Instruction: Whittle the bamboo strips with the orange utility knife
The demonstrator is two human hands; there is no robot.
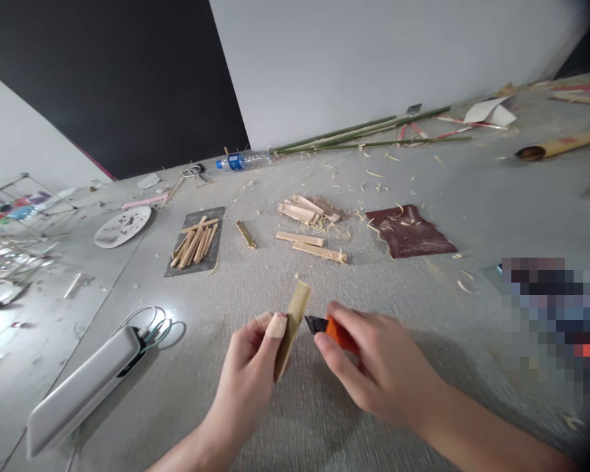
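Note:
My left hand [250, 367] is closed on a flat strip of bamboo [294, 321], thumb pressed on its face, holding it upright above the grey mat. My right hand [373, 364] grips an orange utility knife [335, 331]. Its dark blade tip points left and touches the strip's right edge, just beside my left thumb.
On the mat [285, 400] lie several cut bamboo pieces [309, 223], a dark sheet with thin sticks [195, 244], brown sandpaper [408, 231] and shavings. A white power bank with cable [81, 390] lies at the left. Long green bamboo stalks [364, 134] and a water bottle [240, 160] lie by the wall.

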